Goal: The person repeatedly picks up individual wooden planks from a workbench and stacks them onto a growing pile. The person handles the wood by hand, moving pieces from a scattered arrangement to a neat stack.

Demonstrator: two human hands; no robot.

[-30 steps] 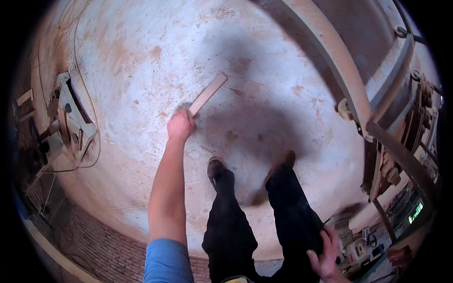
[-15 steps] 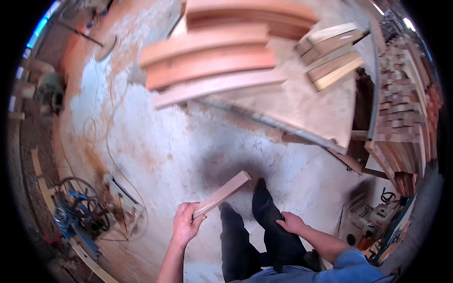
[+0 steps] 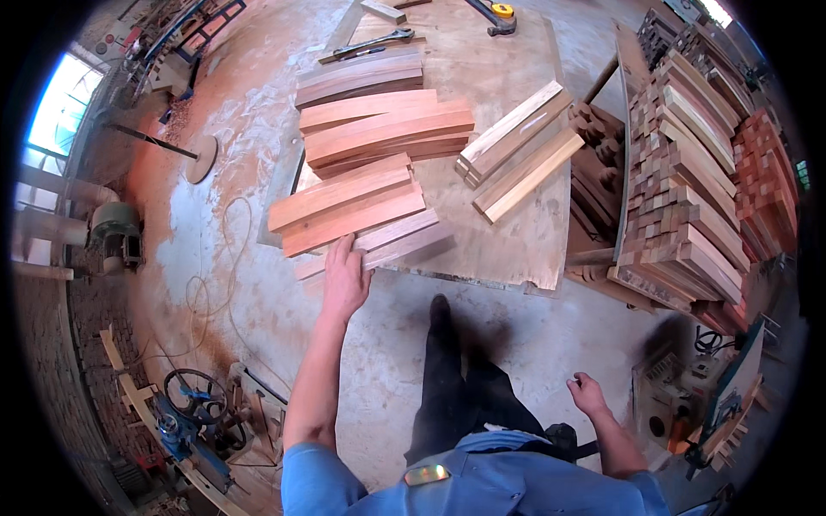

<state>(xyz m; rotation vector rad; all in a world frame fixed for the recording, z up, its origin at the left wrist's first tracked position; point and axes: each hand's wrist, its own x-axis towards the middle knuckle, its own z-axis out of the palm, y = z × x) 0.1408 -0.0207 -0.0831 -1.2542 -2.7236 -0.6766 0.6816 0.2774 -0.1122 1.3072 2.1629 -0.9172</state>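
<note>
My left hand (image 3: 346, 279) reaches to the near left edge of the worktable, its fingers wrapped over a pale pinkish strip of wood (image 3: 409, 247). This strip lies at the near end of a row, beside another pale strip (image 3: 397, 230) and orange-brown wooden pieces (image 3: 357, 215). Its underside and part of its left end are hidden by my hand. Out to my right side, my right hand (image 3: 588, 393) hangs with nothing in it, fingers loosely bent and the thumb apart.
The plywood-topped table (image 3: 516, 249) also bears yellowish strips (image 3: 529, 176), a hammer (image 3: 501, 26), a yellow tape measure (image 3: 502, 10) and a wrench (image 3: 379, 39). Stacked wood (image 3: 680, 189) stands at right. A machine with a handwheel (image 3: 196, 396) is at left; a cable (image 3: 202, 292) crosses the floor.
My left hand has gone forward from near my legs to the table, bringing the wooden strip to the row. My right hand has left my thigh and moved out to the right.
</note>
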